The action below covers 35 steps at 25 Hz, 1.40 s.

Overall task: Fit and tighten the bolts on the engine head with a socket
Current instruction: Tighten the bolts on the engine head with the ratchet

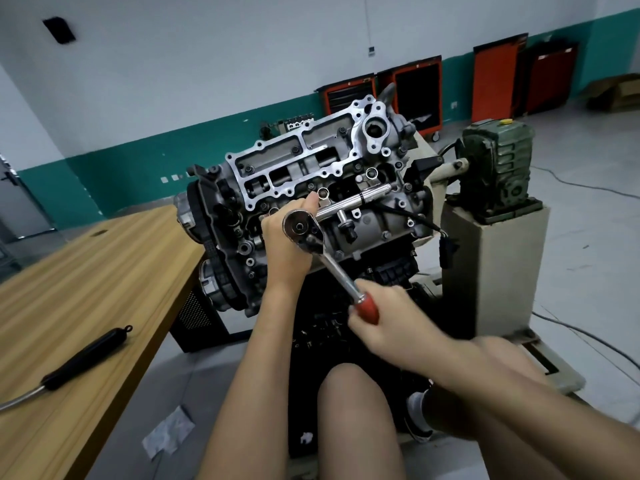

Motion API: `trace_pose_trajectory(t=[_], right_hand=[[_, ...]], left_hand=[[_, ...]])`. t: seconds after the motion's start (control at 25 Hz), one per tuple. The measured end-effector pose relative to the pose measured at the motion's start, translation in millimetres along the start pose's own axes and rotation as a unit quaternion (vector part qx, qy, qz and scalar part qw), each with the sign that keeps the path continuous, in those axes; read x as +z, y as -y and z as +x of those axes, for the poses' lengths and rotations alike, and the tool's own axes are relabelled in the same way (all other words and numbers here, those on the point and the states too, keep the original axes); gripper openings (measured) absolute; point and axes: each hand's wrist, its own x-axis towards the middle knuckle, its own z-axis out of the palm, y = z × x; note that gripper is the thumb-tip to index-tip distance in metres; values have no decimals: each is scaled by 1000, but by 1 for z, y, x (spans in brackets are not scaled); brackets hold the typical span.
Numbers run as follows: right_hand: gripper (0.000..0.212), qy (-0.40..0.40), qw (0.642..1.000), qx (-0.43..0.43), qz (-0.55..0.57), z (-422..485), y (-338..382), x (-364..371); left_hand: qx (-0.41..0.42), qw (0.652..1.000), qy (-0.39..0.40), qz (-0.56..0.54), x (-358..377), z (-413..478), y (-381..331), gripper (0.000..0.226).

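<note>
The engine head (304, 161) is mounted on a stand, its silver cover frame facing up toward me. A chrome ratchet wrench (332, 268) with a red handle has its round head (299, 228) over the near side of the engine. My left hand (287, 237) curls around the ratchet head and whatever sits beneath it; the socket and bolt are hidden under it. My right hand (384, 317) grips the red handle end, low and to the right. A second chrome bar (360, 199) lies across the engine just beyond the ratchet head.
A wooden table (76, 292) stands on the left with a black-handled tool (79, 362) on it. A green gearbox (498, 168) sits on the stand's right pillar. Orange tool cabinets (415, 95) line the far wall. My knee (349, 393) is below the engine.
</note>
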Motion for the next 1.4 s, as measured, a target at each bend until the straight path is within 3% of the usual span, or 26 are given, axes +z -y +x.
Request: trace_pose_trajectory(t=[0.12,0.24,0.32,0.4,0.52,0.64,0.72,0.8,0.88,0.96,1.08,1.16,1.2,1.28,1.4], right_hand=[[40,85,975,-64,-195,38,-4,-91],[37,43,954,-71,-287,49,-2,-109],[37,-16,980,-33,-194,25,-4,-69],[39,-57,998,16,1,-7,6,-3],[23,-81,979,106,156,-16,27,72],[32,-45,994,52,79,-10,15,36],[35,50,997,-16,-59,7,4,-32],[33,107,970,-58,-211,39,5,-95],[27,77,941,-85,-318,60,9,-123],[30,27,950,-61,-304,50,3,-110],[42,-44,997,15,-60,-6,4,-22],[40,-67,993,48,81,-24,15,31],[38,-67,991,56,97,-24,18,43],[36,-42,998,37,24,-14,11,22],[33,90,984,-16,-152,22,1,-70]], left_hand=[[35,999,-12,17,7,7,0,56],[31,999,-6,3,7,5,2,50],[9,1000,-12,-14,6,3,1,49],[11,999,-32,-10,7,1,-1,53],[17,999,-14,-50,3,1,-2,51],[27,999,7,-23,-5,2,0,50],[26,1000,10,-4,-3,3,0,51],[23,1000,9,-2,0,4,0,52],[27,1000,8,-1,2,4,2,50],[23,1000,-4,-14,3,1,3,46],[40,999,-32,-16,8,-2,3,49],[54,998,-31,-10,8,-1,3,51],[55,998,-24,-8,6,0,3,52],[52,999,-14,2,3,0,3,51],[20,999,-39,-14,7,1,0,50]])
